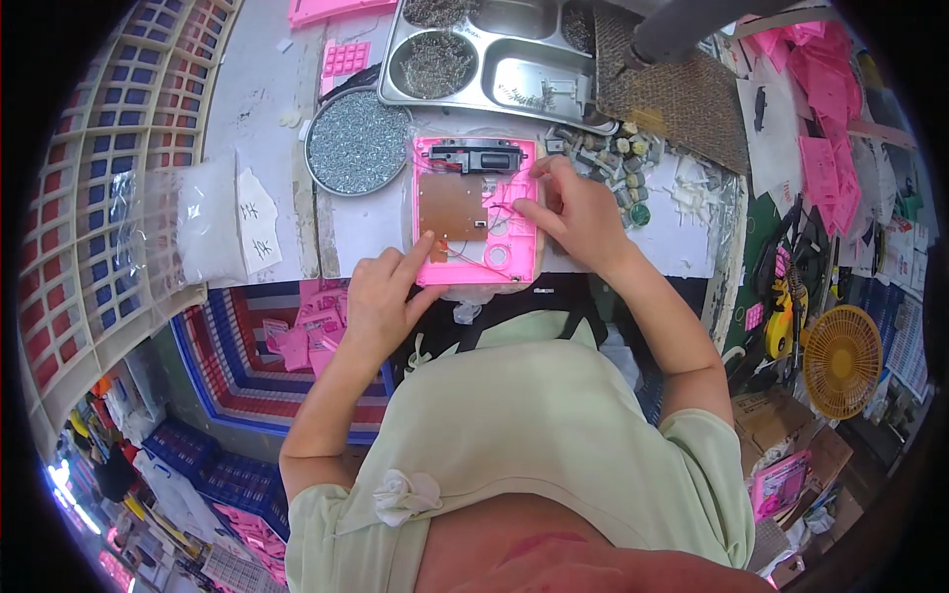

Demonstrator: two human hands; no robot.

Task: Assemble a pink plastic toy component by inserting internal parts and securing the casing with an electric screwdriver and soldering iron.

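Observation:
A square pink plastic casing (527,259) lies flat on the white worktop. Inside it are a brown circuit board (453,203), a black oblong part (484,156) along the far wall, and thin wires (481,263) running down the right side. My left hand (381,296) grips the near left corner, index fingertip on top by the board and thumb along the near edge. At the right wall, my right hand (583,212) has its thumb inside the casing beside the wires and its index finger higher up on the wall. Its other fingers are curled and partly hidden.
Left of the casing stands a round dish of small screws (358,143). Behind is a metal compartment tray (484,49) with small metal parts. Small cylindrical parts (618,163) and white pieces (692,193) lie right. A plastic bag (203,222) and white lattice crate (119,178) stand left.

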